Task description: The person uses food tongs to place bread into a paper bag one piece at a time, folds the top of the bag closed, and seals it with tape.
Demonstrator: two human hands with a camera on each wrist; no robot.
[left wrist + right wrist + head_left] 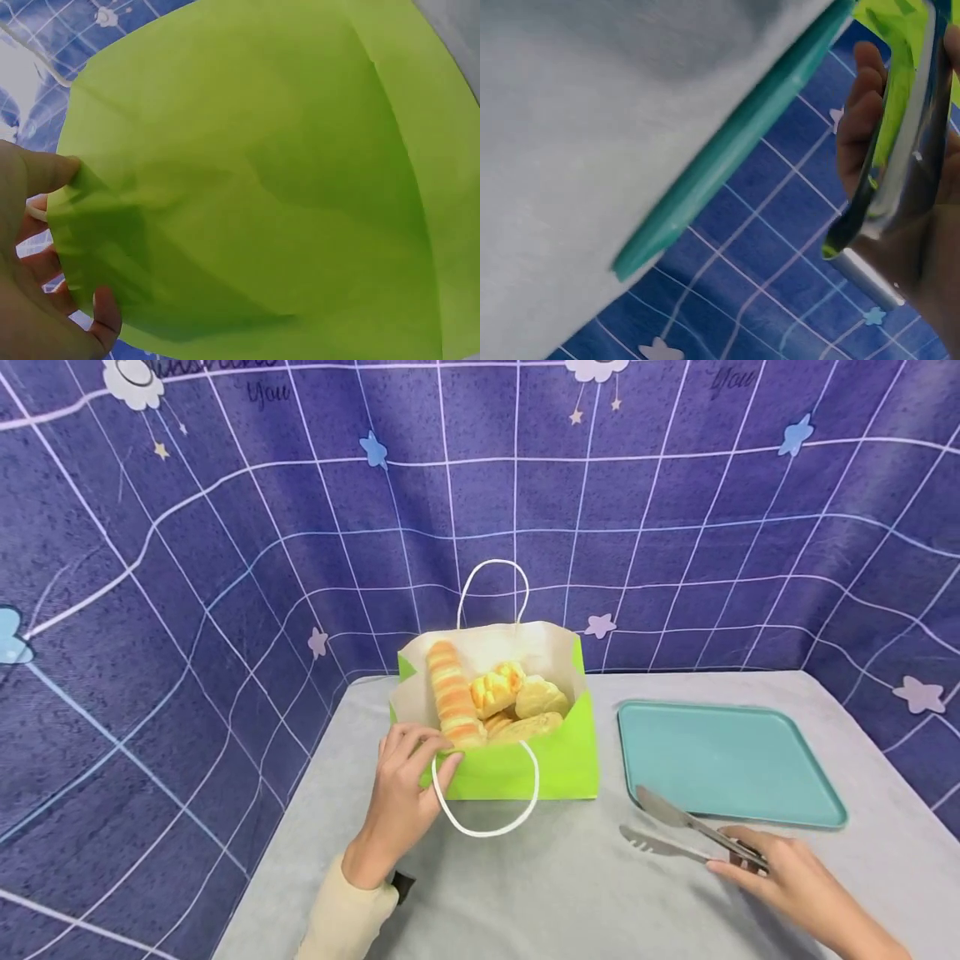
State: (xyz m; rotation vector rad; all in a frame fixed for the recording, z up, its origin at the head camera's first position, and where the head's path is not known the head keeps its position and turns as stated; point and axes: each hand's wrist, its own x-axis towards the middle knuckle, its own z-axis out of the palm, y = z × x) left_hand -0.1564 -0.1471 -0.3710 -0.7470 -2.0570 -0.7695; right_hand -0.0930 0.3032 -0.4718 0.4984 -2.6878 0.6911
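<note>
My left hand (405,785) grips the near left rim of a green paper bag (573,764), thumb outside and fingers at the edge. In the left wrist view the bag's green side (255,150) fills most of the picture. Inside the bag lie a long striped bread roll (452,693), a glossy yellow bun (491,692), a rounder pale bun (542,697) and a flat bread (528,727) near the front. To the right, my right hand (798,881) holds metal tongs (663,808), whose arms stand apart with nothing between them. The tongs' tips point toward the bag.
A teal tray (720,760) lies on the grey-white tabletop (540,885) right of the bag, just beyond the tongs. The bag's white front handle (487,835) droops forward; its rear handle (493,561) stands up. A blue patterned curtain (480,493) hangs behind and at the sides.
</note>
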